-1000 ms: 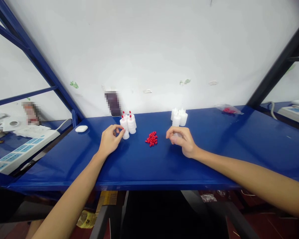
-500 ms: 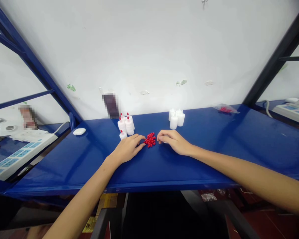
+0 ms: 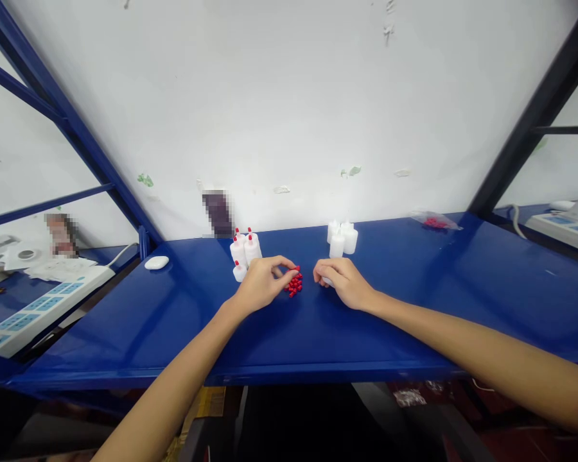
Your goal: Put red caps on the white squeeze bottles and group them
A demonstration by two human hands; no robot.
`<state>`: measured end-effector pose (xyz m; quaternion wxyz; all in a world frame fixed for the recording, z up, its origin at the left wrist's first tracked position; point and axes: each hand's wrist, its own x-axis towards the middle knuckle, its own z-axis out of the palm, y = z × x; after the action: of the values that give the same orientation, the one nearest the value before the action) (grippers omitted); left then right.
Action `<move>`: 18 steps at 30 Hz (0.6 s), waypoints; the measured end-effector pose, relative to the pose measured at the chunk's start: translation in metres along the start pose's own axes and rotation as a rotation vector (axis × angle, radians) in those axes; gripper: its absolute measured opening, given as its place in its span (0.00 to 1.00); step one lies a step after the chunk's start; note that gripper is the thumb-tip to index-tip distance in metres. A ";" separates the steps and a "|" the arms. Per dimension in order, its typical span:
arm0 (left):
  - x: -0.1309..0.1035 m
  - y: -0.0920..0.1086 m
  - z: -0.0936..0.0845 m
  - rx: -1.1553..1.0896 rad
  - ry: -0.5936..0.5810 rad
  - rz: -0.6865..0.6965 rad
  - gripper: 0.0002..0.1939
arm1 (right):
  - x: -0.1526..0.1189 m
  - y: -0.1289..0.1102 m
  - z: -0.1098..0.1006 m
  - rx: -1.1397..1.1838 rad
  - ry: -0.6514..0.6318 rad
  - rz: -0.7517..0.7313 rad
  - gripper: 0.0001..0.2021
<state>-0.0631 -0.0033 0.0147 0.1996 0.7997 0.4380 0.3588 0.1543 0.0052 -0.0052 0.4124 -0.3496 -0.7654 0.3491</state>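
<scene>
On the blue table [image 3: 289,346] lies a small pile of red caps [image 3: 293,285]. The thumb and fingertips of my left hand [image 3: 264,282] are pinched over the pile's upper edge, on a red cap. Just right of the pile, my right hand [image 3: 344,280] is curled round a white object, mostly hidden, likely a bottle. Several white bottles with red tips [image 3: 252,247] stand behind my left hand. Several white bottles without red tips [image 3: 337,244] are grouped behind my right hand.
A clear bag with red pieces [image 3: 435,222] lies at the back right. At the left sits a white oval object [image 3: 157,262]. Power strips [image 3: 48,308] lie beyond the blue frame at the left. A dark pixelated object [image 3: 218,213] leans on the wall.
My left hand has moved right over the pile, and its fingers have closed at the upper edge. My right hand has shifted slightly right and curled more. The view has tilted a little.
</scene>
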 end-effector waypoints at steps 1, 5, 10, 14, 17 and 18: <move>0.004 0.005 0.006 -0.073 -0.015 -0.009 0.10 | 0.000 -0.001 0.000 -0.022 0.012 -0.024 0.17; 0.015 0.020 0.025 -0.206 -0.039 -0.065 0.08 | 0.002 0.000 -0.002 -0.020 0.079 -0.034 0.20; 0.018 0.024 0.035 -0.301 0.045 -0.082 0.09 | 0.002 0.007 -0.006 0.019 0.030 0.014 0.20; 0.016 0.021 0.038 -0.334 0.082 0.005 0.10 | 0.001 0.006 -0.005 -0.013 -0.010 -0.041 0.17; 0.015 0.022 0.038 -0.308 0.077 0.100 0.07 | -0.001 0.002 -0.005 -0.044 -0.040 -0.078 0.14; 0.014 0.022 0.039 -0.302 0.078 0.119 0.06 | -0.002 0.001 -0.005 -0.057 -0.050 -0.084 0.14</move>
<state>-0.0166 -0.0035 0.0090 0.2789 0.7705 0.3383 0.4626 0.1597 0.0056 -0.0044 0.3974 -0.3198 -0.7990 0.3183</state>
